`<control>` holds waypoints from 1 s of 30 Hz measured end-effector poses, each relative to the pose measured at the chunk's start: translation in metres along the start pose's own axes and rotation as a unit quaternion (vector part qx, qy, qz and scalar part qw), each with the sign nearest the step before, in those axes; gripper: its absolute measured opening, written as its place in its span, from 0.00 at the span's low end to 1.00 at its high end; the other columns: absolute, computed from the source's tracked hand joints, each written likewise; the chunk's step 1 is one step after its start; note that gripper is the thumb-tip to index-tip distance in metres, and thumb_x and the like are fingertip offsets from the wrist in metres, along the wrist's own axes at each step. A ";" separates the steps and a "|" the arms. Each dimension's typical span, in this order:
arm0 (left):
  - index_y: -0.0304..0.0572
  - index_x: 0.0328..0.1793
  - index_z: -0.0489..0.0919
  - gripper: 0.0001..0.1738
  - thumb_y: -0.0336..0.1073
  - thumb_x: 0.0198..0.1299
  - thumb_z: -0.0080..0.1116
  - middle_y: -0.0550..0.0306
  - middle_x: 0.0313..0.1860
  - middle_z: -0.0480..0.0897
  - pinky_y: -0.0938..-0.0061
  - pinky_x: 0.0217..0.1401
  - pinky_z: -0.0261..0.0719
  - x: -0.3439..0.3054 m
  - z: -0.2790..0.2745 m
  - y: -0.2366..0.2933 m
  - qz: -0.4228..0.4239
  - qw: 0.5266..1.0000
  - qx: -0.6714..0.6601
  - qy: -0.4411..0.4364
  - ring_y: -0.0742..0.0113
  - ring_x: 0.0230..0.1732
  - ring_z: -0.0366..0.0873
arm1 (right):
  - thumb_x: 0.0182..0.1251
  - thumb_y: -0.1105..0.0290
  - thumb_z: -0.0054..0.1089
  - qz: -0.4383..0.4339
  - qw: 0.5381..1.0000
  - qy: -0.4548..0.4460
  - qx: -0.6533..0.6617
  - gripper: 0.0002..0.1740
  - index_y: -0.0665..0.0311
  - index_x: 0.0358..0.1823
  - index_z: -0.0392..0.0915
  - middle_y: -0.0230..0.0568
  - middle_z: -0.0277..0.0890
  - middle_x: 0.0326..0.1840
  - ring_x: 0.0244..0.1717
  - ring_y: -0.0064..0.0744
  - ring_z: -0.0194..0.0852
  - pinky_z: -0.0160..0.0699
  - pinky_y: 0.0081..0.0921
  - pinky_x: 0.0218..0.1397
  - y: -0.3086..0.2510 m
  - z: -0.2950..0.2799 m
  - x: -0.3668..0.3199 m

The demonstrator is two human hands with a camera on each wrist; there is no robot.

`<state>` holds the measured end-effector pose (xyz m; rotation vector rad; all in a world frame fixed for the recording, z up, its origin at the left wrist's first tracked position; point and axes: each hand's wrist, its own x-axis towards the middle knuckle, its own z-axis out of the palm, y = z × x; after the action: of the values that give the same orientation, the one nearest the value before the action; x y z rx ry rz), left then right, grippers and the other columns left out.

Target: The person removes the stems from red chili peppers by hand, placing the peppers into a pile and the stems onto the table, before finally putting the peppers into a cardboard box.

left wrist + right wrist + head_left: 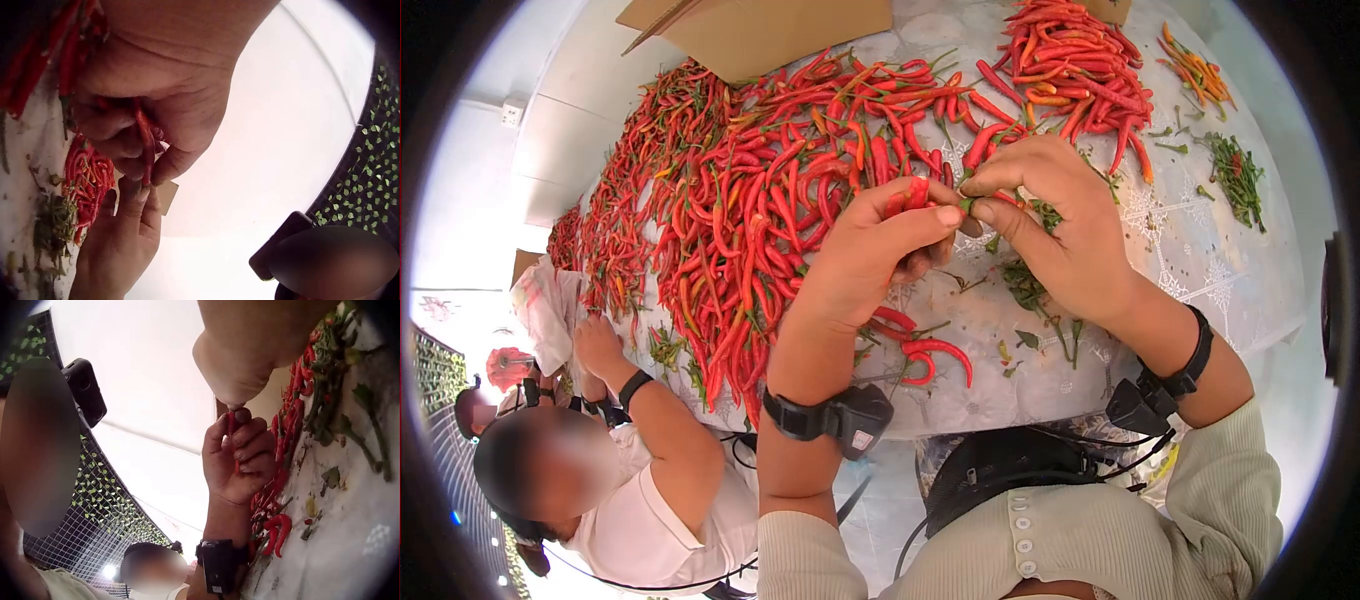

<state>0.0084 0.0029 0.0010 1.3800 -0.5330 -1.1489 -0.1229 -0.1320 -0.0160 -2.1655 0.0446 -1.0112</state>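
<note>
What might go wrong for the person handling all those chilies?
The red chili in the left hand might tear or slip, since the right hand pinches its end. Both hands are bare, so chili juice may sting the skin. The big heap of chilies spreads close to the edge of the table, so some could slide off.

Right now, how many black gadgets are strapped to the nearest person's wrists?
2: one gadget behind the left hand, another gadget behind the right hand. Sleeves could hide more.
</note>
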 end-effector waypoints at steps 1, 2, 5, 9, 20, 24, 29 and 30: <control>0.39 0.41 0.76 0.10 0.34 0.54 0.59 0.65 0.23 0.73 0.87 0.16 0.53 0.000 0.000 0.000 0.004 1.000 0.001 -0.001 0.83 0.20 0.65 | 0.50 0.74 0.63 0.005 1.000 -0.003 -0.002 0.08 0.63 0.34 0.78 0.43 0.74 0.33 0.40 0.44 0.70 0.67 0.35 0.46 0.001 0.000 0.000; 0.39 0.41 0.76 0.10 0.33 0.54 0.59 0.66 0.22 0.72 0.87 0.16 0.52 -0.001 0.001 0.000 0.008 1.000 0.001 -0.001 0.83 0.19 0.63 | 0.50 0.74 0.63 0.009 1.000 -0.006 -0.004 0.08 0.63 0.34 0.78 0.43 0.74 0.33 0.40 0.44 0.70 0.67 0.35 0.45 0.001 0.000 -0.001; 0.39 0.40 0.76 0.09 0.31 0.53 0.60 0.69 0.21 0.70 0.87 0.16 0.51 -0.001 0.001 -0.001 0.031 0.999 0.013 -0.013 0.84 0.17 0.60 | 0.49 0.75 0.64 0.000 1.000 -0.001 -0.015 0.08 0.63 0.33 0.78 0.42 0.73 0.32 0.39 0.44 0.70 0.67 0.35 0.45 0.002 0.002 0.000; 0.40 0.39 0.76 0.08 0.29 0.52 0.60 0.70 0.20 0.69 0.87 0.17 0.51 0.000 0.002 -0.002 0.055 0.997 0.047 -0.008 0.85 0.16 0.59 | 0.48 0.75 0.64 -0.017 0.999 -0.017 -0.024 0.08 0.63 0.33 0.78 0.42 0.73 0.31 0.39 0.44 0.70 0.67 0.36 0.45 0.004 0.001 0.001; 0.40 0.37 0.76 0.06 0.30 0.54 0.59 0.71 0.21 0.70 0.88 0.18 0.51 0.001 0.004 -0.003 0.064 0.996 0.063 -0.004 0.87 0.18 0.58 | 0.45 0.75 0.64 -0.031 0.998 -0.024 -0.057 0.08 0.63 0.29 0.77 0.39 0.73 0.29 0.36 0.43 0.69 0.66 0.36 0.40 0.003 -0.002 0.002; 0.40 0.38 0.75 0.06 0.30 0.55 0.58 0.71 0.21 0.70 0.88 0.18 0.51 0.002 0.004 -0.004 0.066 0.996 0.051 -0.006 0.86 0.18 0.58 | 0.44 0.75 0.64 -0.027 0.997 -0.025 -0.069 0.07 0.62 0.28 0.76 0.39 0.73 0.28 0.36 0.42 0.69 0.66 0.35 0.39 0.004 -0.002 0.002; 0.40 0.38 0.75 0.06 0.30 0.56 0.58 0.71 0.21 0.70 0.88 0.18 0.51 0.004 0.005 -0.007 0.077 0.995 0.055 0.008 0.87 0.18 0.58 | 0.43 0.74 0.64 -0.030 0.995 -0.023 -0.090 0.07 0.61 0.27 0.76 0.38 0.72 0.27 0.35 0.42 0.70 0.65 0.35 0.38 0.004 -0.002 0.001; 0.40 0.38 0.75 0.06 0.30 0.56 0.58 0.71 0.21 0.70 0.88 0.18 0.50 0.004 0.006 -0.008 0.080 0.995 0.054 0.013 0.87 0.18 0.57 | 0.43 0.74 0.64 -0.030 0.995 -0.019 -0.091 0.07 0.61 0.27 0.76 0.38 0.72 0.27 0.35 0.42 0.70 0.65 0.35 0.37 0.004 -0.002 0.001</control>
<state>0.0027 -0.0019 -0.0066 1.4156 -0.6834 -0.9844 -0.1221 -0.1365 -0.0170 -2.3644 0.0551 -1.0343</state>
